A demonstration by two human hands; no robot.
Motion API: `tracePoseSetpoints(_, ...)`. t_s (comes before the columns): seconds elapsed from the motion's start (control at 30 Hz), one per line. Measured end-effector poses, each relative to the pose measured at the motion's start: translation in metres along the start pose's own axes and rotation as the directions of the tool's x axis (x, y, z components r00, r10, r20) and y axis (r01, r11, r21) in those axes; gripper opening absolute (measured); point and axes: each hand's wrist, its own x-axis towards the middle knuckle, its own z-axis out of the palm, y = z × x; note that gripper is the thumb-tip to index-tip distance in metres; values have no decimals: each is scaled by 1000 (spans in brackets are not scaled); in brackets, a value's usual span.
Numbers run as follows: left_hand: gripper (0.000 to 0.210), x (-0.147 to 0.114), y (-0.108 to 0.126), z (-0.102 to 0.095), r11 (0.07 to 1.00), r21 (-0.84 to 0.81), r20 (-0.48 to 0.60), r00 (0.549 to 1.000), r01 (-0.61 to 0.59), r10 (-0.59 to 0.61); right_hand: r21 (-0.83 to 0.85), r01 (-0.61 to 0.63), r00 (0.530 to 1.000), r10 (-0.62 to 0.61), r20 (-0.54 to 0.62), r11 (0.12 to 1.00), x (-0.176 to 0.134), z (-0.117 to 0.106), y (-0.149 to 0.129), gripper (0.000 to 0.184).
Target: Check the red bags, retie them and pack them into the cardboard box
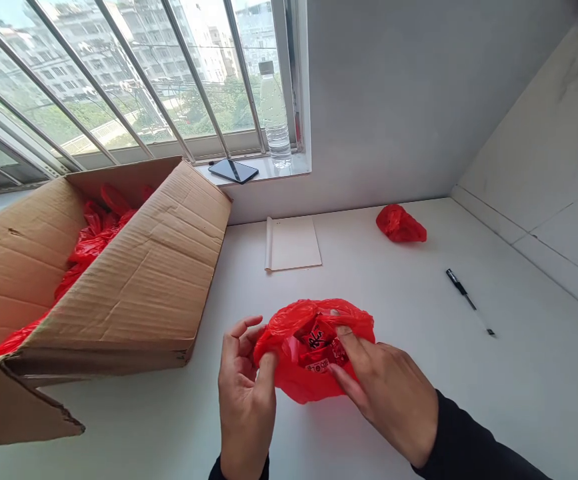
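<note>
A red plastic bag (309, 390) is held over the white table with its mouth spread apart. Inside it lie several small red wrapped packets (315, 340) with dark and white lettering. My left hand (247, 387) pinches the left rim between thumb and fingers. At the right rim, my right hand (383, 380) grips the bag, its thumb lying at the opening near the packets. Some of the right fingers are hidden behind the plastic.
On the left stands an open cardboard box (139, 280) with red bags (96, 233) inside. A pale notepad (296, 243), another red bundle (401, 224) and a pen (469, 300) lie on the table (403, 287). The sill holds a phone (233, 170) and a water bottle (275, 117).
</note>
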Motion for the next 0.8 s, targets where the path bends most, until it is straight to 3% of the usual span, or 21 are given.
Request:
tracePoseSetpoints(0.07, 46, -2, 1, 2, 999, 38, 22, 999, -32, 32, -1, -3, 1000, 3, 3, 1000, -2, -1, 0, 48)
tracePoseSetpoints(0.17, 54, -4, 2, 7, 992, 114, 40, 998, -60, 56, 63, 28, 1000, -28, -4, 998, 1, -9, -4, 44)
tracePoseSetpoints(0.3, 62, -6, 0, 12, 983, 176, 24, 999, -48, 44, 200, 204, 976, -183, -118, 958, 12, -19, -14, 35)
tracePoseSetpoints(0.37, 57, -5, -2, 13, 981, 183, 9, 998, -64, 63, 239, 255, 966, -233, -115, 937, 17, -19, -16, 33)
tracePoseSetpoints(0.6, 42, -2, -9, 6, 986, 163, -46, 998, -37, 45, 53, 80, 994, -84, 73, 995, 11, 1, 6, 50)
tracePoseSetpoints(0.7, 43, -3, -13, 2, 989, 147, -37, 999, -15, 21, 22, 17, 996, -18, 86, 1000, 7, 4, 12, 46)
tracePoseSetpoints(0.8, 39, -4, -9, 3, 987, 162, -32, 999, -24, 29, -3, -34, 978, 34, 206, 999, 9, 1, 11, 40)
